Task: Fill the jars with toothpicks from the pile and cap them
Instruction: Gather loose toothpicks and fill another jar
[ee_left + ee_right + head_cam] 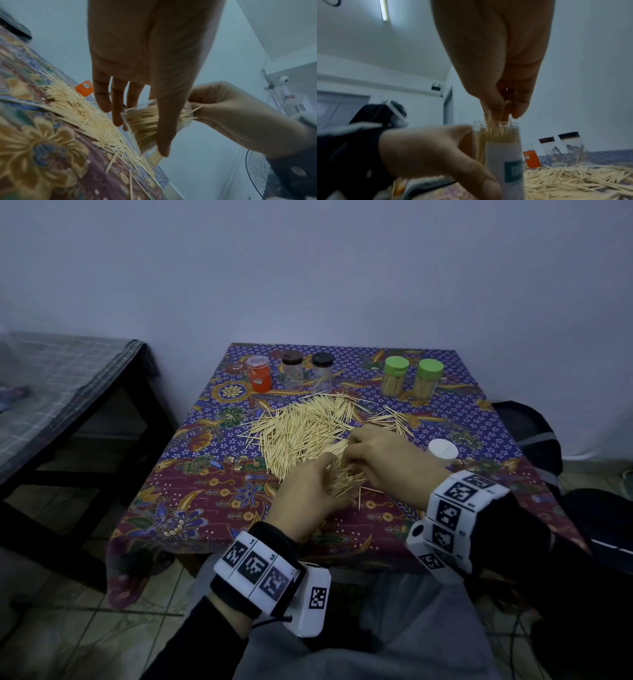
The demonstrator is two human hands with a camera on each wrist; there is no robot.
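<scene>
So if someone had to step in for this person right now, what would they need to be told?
Left hand: holds a clear jar with a white label, open and nearly full.
Right hand: pinches a bunch of toothpicks into that jar's mouth.
A white cap lies on the table to the right; whether it belongs to this jar I cannot tell.
Done: two green-capped jars at the back hold toothpicks.
Left: finish and cap this jar. The pile is still large. The orange jar and two dark-lidded jars look unfilled.
</scene>
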